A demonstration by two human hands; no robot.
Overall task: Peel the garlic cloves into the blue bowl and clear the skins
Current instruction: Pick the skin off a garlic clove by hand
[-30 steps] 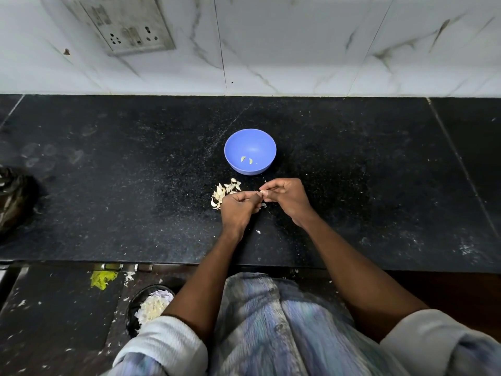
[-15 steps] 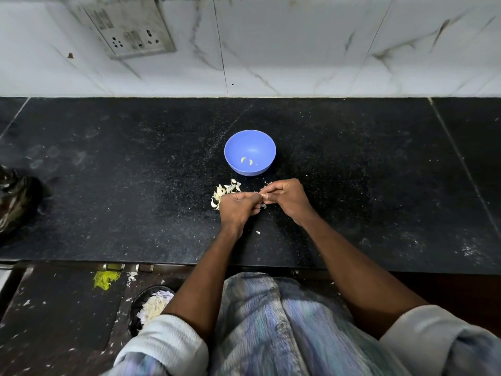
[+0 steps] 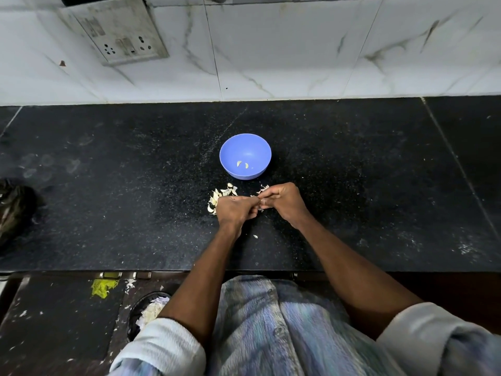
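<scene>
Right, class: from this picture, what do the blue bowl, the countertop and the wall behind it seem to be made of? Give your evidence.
Blue bowl: probably plastic, with even matte colour, a thin rim and no glare.
Countertop: looks like polished black granite, dark with fine pale speckles and a seam line between slabs.
Wall: glossy white tiles with grey marble-like veining and straight joints; whether they are real marble or ceramic cannot be told.

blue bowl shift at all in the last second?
No. The blue bowl keeps its spot on the counter, just beyond the skin pile; only the camera tilted.
</scene>
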